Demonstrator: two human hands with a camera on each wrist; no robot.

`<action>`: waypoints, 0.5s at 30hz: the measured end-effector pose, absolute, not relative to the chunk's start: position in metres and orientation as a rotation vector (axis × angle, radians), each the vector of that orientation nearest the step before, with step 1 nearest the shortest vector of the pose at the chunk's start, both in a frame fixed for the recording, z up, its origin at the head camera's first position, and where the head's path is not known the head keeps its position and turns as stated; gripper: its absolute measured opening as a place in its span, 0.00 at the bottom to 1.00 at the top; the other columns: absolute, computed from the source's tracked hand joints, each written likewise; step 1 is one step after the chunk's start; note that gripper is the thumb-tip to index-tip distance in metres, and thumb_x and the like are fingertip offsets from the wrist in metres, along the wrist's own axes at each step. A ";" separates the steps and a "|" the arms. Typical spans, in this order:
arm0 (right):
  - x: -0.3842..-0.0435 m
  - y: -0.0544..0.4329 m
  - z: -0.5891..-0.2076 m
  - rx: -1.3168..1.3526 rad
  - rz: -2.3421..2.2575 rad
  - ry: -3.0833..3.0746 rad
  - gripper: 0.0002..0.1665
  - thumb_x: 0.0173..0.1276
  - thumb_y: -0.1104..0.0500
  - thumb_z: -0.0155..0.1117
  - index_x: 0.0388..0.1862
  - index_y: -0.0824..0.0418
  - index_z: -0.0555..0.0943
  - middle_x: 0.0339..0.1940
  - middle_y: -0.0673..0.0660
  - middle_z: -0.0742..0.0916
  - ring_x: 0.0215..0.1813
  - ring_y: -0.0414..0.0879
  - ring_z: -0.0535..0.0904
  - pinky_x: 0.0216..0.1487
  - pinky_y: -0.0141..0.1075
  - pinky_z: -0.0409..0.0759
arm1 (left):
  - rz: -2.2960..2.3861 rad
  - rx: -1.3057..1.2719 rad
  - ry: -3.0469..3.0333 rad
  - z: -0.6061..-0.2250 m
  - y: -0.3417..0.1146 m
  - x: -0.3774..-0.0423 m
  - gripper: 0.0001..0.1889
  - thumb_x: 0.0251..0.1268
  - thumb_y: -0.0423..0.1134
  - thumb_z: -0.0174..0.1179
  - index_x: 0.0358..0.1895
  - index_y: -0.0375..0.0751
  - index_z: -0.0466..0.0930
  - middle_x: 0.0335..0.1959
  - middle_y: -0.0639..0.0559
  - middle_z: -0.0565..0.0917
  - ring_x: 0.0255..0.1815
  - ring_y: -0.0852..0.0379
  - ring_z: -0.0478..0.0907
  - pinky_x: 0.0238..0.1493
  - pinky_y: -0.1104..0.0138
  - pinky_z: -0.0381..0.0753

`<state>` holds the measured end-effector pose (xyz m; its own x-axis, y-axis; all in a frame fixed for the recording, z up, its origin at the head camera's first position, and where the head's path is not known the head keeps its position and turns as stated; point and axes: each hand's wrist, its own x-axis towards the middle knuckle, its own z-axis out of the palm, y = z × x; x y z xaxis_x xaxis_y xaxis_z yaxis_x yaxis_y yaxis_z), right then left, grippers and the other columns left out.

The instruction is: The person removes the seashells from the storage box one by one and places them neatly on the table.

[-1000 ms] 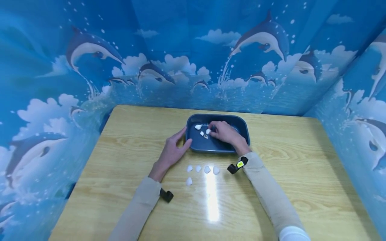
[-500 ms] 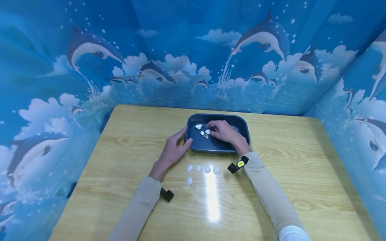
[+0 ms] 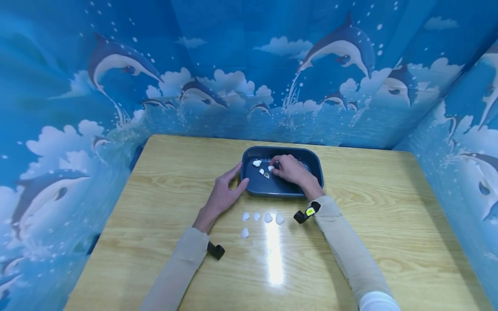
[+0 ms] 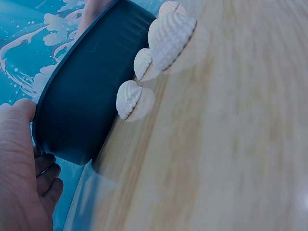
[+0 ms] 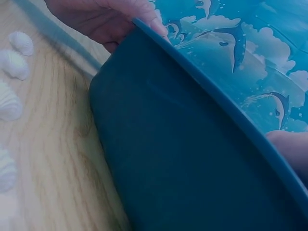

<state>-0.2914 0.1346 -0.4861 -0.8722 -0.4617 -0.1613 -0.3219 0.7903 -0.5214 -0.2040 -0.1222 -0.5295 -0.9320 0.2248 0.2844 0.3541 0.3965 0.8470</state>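
Note:
A dark blue rectangular tray stands on the table. My right hand reaches into it and pinches a white seashell between fingertips and thumb. Left of that hand, on the tray floor, lie a larger white shell, a small white shell and a brownish shell. My left hand rests at the tray's left end, fingers and thumb spread along it; in the left wrist view its thumb touches the rim. The tray wall hides most of my right hand in the right wrist view.
On the wooden table, a row of several white ribbed shells lies in front of the tray. One more shell sits nearer me, below the row's left end. A dolphin-print cloth hangs behind the table and at its sides.
The fingertips of my right hand have shifted slightly within the tray, and the white shell at them has moved a little to the right. My left hand stays at the tray's end.

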 end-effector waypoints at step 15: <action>-0.289 0.137 -0.477 -0.622 -0.475 2.709 0.16 0.77 0.51 0.68 0.56 0.57 0.86 0.42 0.54 0.88 0.34 0.46 0.79 0.35 0.41 0.79 | -1.582 -0.526 -2.504 -0.533 -0.122 -0.206 0.35 0.78 0.54 0.60 0.80 0.43 0.64 0.79 0.49 0.68 0.79 0.53 0.66 0.78 0.57 0.68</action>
<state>-0.2894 0.1369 -0.4769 -0.8538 -0.4662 -0.2316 -0.3597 0.8500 -0.3849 -0.2056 -0.1217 -0.5332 -0.9303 0.2199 0.2936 0.3596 0.3886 0.8483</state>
